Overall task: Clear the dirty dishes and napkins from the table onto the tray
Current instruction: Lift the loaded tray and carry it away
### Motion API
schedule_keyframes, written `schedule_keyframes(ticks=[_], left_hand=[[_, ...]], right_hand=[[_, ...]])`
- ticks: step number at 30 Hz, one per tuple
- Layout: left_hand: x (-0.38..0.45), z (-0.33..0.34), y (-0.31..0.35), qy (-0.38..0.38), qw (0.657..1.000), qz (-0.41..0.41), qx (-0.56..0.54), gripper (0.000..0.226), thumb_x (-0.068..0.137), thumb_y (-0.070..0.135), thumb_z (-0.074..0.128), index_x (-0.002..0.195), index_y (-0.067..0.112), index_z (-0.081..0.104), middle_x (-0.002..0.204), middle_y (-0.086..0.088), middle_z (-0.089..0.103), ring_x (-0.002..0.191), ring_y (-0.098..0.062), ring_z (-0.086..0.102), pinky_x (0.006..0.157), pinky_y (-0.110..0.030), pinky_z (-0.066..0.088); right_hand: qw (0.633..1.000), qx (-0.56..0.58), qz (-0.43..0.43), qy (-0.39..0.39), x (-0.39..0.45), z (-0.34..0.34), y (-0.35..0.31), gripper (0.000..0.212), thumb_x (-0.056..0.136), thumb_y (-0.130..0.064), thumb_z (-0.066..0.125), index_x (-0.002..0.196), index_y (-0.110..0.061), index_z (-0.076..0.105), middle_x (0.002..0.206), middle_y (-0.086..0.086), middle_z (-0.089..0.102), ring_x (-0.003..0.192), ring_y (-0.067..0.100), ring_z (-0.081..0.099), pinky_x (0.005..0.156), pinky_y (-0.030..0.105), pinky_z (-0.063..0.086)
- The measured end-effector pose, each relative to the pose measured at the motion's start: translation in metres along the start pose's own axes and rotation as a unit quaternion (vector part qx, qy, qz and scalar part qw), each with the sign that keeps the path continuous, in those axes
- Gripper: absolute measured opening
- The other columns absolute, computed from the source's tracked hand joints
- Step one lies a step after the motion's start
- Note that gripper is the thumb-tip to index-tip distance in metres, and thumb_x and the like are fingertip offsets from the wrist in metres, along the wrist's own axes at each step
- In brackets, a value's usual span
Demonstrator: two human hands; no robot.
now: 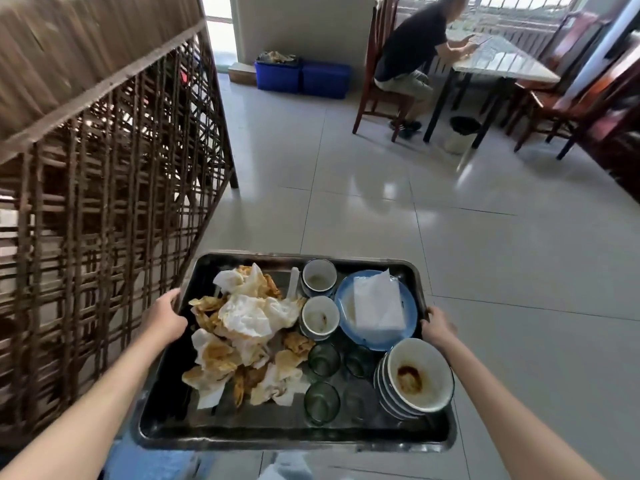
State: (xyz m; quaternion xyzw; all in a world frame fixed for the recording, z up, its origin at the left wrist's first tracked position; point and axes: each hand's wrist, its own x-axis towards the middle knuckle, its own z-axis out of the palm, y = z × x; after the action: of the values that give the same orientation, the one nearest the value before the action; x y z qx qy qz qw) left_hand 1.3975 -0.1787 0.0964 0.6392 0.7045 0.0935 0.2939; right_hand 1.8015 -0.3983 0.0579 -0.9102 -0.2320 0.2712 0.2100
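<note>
I carry a metal tray (242, 433) in front of me above the tiled floor. My left hand (165, 318) grips its left rim and my right hand (437, 326) grips its right rim. A heap of stained, crumpled napkins (242, 336) fills the tray's left half. Two small white cups (319, 276) stand in the middle, and a blue plate (344, 296) bears a clean folded napkin (377, 304). Several clear glasses (322, 403) stand near the front. A stack of sauce-smeared white bowls (415, 375) sits at the front right.
A wooden lattice screen (104, 188) stands close on the left. Ahead, a person (412, 53) sits on a wooden chair at a table (498, 64) by the window, with a bin (462, 133) beside it. Blue crates (301, 76) stand against the far wall. More chairs (588, 95) stand at the right.
</note>
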Motion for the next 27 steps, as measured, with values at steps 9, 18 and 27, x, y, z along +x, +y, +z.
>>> schedule_keyframes(ticks=[9, 18, 27], left_hand=[[0.129, 0.031, 0.117, -0.022, 1.000, 0.006, -0.015, 0.065, 0.079, -0.008, 0.050, 0.141, 0.012, 0.040, 0.133, -0.019, 0.052, 0.114, -0.036, 0.053, 0.091, -0.038, 0.044], [0.279, 0.074, 0.236, -0.022, 0.999, -0.014, -0.042, 0.068, 0.077, -0.012, 0.047, 0.141, 0.010, 0.040, 0.135, -0.018, 0.049, 0.109, -0.037, 0.055, 0.083, -0.036, 0.047], [0.438, 0.093, 0.355, 0.022, 0.999, -0.021, -0.026, 0.063, 0.076, -0.010, 0.051, 0.136, 0.008, 0.046, 0.130, -0.021, 0.054, 0.112, -0.038, 0.055, 0.085, -0.034, 0.042]], right_hand=[[0.999, -0.037, -0.001, 0.002, 0.156, -0.045, -0.075, 0.038, 0.094, -0.006, 0.044, 0.131, -0.009, 0.047, 0.124, 0.017, 0.058, 0.106, 0.036, 0.054, 0.082, 0.032, 0.041], [0.999, -0.034, -0.041, -0.009, 0.357, -0.082, -0.163, 0.034, 0.091, -0.006, 0.047, 0.125, -0.008, 0.050, 0.119, 0.017, 0.060, 0.105, 0.036, 0.055, 0.086, 0.035, 0.044], [0.997, -0.030, -0.067, -0.023, 0.545, -0.115, -0.287, 0.034, 0.090, -0.006, 0.048, 0.123, -0.011, 0.054, 0.120, 0.016, 0.061, 0.107, 0.035, 0.055, 0.087, 0.034, 0.043]])
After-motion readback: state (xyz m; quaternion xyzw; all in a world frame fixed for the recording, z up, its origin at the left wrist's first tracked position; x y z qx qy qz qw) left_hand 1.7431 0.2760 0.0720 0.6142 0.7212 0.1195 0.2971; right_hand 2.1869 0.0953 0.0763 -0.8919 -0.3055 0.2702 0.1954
